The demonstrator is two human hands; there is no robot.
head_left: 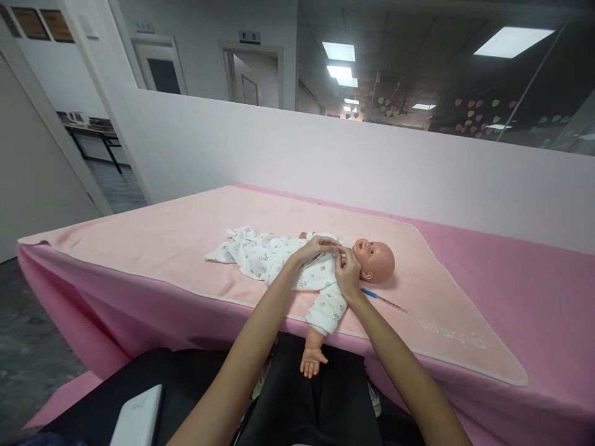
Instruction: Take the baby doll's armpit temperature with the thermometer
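Holding left hand (pixel 321 245) and right hand (pixel 348 271) together, just below the head (pixel 380 262) of the doll (pixel 318 271); unclear whether pinching its clothing (pixel 328 308). Lying lengthwise left to right across the desk (pixel 186 229), head nearer the right hand.

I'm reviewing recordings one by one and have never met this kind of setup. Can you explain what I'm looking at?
There is no machine here: a person works with two bare hands. The single picture comes from a camera worn on that person's head, looking forward and down. A doll in white printed clothes lies on a pale pink mat, with a thin blue-ended pen-like stick beside it. The left hand and right hand meet at the doll's upper chest, just below its chin. Their fingers hide whatever they may be pinching.
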